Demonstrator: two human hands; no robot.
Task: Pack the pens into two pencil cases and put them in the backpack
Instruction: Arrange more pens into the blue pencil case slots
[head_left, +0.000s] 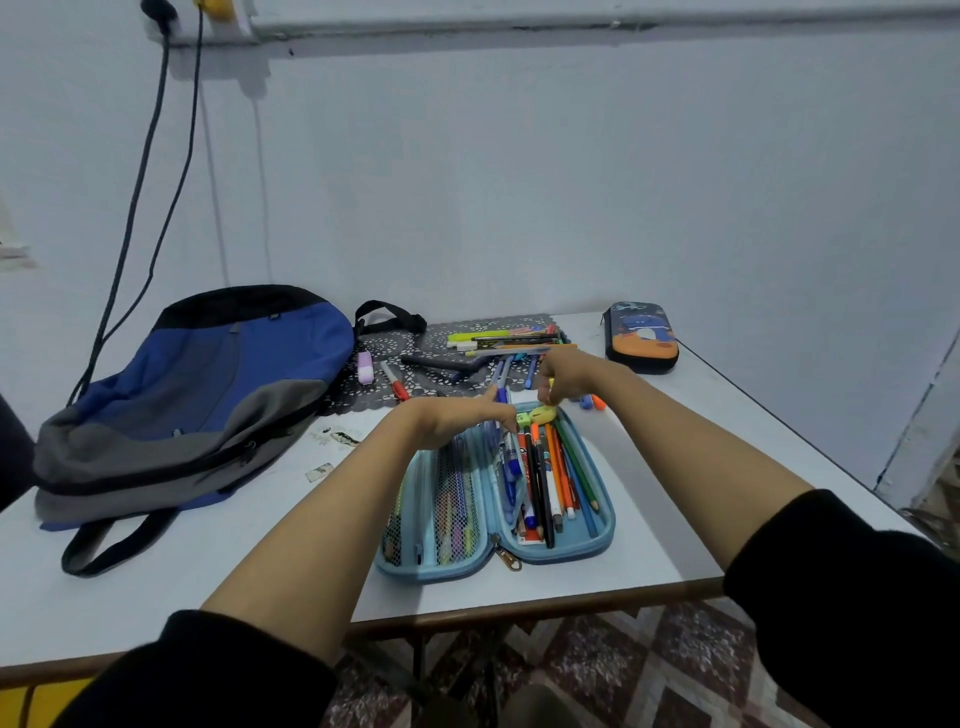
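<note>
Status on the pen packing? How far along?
Done: the blue case lies open, its right half full of pens. In hand: the right hand pinches a yellow item at the case's far end; the left hand is beside it, grip unclear. Left: loose pens on the mat, the dark case shut, both cases outside the backpack.

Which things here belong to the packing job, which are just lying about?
Job: open light blue pencil case, closed dark cartoon pencil case, blue and grey backpack, loose pens, small yellow item.
Lying about: grey lace mat, black hanging cables, paper scraps.
</note>
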